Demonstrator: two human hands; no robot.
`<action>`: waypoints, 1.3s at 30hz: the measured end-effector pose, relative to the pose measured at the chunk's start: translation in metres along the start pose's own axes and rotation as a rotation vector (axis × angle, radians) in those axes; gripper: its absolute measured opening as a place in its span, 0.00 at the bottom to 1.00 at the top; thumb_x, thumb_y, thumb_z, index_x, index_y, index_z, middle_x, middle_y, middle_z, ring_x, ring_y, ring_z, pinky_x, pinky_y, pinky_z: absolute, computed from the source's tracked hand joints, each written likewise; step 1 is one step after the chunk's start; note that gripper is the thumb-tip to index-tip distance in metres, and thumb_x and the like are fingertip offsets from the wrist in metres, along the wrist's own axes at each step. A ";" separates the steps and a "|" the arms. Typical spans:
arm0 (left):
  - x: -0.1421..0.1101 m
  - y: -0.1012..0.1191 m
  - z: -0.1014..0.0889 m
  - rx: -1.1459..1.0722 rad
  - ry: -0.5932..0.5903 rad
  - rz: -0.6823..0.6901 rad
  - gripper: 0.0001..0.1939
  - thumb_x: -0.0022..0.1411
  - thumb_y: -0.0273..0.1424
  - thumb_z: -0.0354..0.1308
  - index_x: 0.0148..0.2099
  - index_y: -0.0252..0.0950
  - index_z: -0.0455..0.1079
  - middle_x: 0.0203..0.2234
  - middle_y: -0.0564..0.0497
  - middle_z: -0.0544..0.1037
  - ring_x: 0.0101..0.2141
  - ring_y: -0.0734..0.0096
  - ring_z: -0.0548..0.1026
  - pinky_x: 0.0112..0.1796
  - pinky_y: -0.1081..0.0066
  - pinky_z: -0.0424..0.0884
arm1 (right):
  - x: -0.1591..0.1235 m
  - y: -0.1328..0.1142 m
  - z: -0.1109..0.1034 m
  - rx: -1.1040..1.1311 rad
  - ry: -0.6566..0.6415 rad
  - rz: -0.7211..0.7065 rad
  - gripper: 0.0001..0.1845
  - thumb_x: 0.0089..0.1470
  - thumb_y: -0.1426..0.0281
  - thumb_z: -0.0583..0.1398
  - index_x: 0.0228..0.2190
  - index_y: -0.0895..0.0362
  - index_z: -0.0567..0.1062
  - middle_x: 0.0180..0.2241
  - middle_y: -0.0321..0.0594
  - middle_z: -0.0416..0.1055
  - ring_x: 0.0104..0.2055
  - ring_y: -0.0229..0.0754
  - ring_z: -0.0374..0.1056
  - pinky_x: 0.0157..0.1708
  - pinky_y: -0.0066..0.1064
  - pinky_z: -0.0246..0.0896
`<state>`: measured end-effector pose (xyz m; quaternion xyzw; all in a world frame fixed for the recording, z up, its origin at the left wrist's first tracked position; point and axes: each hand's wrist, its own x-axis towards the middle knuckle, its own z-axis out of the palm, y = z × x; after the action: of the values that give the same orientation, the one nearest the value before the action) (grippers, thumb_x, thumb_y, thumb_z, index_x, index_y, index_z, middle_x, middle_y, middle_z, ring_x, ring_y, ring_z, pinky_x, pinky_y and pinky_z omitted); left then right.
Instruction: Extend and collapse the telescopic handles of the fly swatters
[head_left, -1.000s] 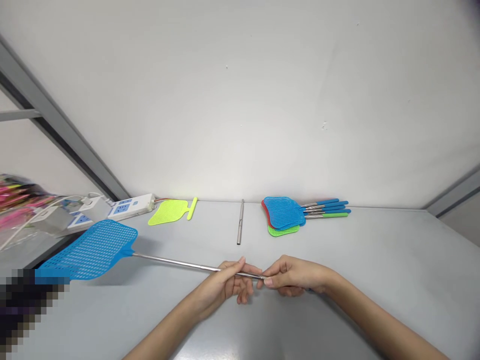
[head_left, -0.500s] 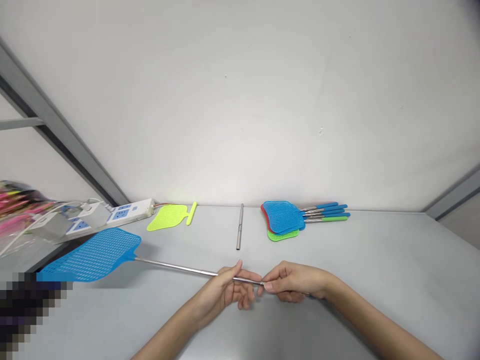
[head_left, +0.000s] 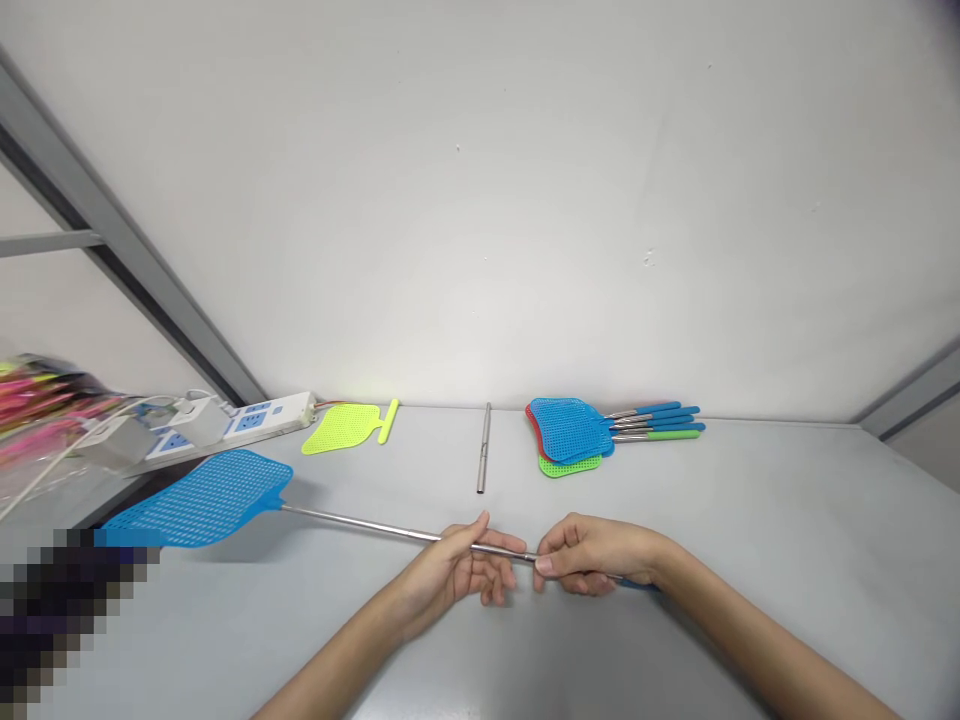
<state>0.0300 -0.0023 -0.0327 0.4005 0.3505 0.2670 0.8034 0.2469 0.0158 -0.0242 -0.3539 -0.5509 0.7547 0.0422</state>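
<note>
A blue fly swatter [head_left: 214, 498] with a long metal rod stretches across the lower middle, its perforated head to the left. My left hand [head_left: 469, 568] is closed loosely round the rod, thumb on top and fingertips curled beneath. Just to the right, my right hand [head_left: 589, 553] pinches the rod between thumb and fingers. Part of a blue handle shows under the right wrist; the rest is hidden by the hand. Beyond my hands a loose metal tube [head_left: 482, 455] lies on the grey table.
Several stacked swatters [head_left: 574, 430], blue, red and green, lie at the back right. A yellow-green swatter head [head_left: 345, 428] with a short crosspiece lies at the back left, beside a power strip [head_left: 270, 421] with plugged-in chargers. Colourful packaged items [head_left: 45, 410] sit at the far left.
My right hand has shifted slightly right along the rod, away from the left fingertips. More of the blue handle shows below the right wrist. The whole view has shifted a little.
</note>
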 end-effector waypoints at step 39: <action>0.007 -0.004 -0.008 -0.021 -0.066 0.036 0.23 0.61 0.40 0.45 0.44 0.26 0.68 0.26 0.44 0.74 0.25 0.72 0.70 0.31 0.71 0.63 | -0.012 0.010 -0.024 -0.086 0.010 -0.058 0.16 0.49 0.61 0.57 0.26 0.64 0.71 0.15 0.32 0.64 0.11 0.25 0.52 0.10 0.18 0.45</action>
<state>0.0286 0.0048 -0.0418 0.4070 0.3139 0.2715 0.8137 0.2731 0.0251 -0.0303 -0.3433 -0.5926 0.7269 0.0514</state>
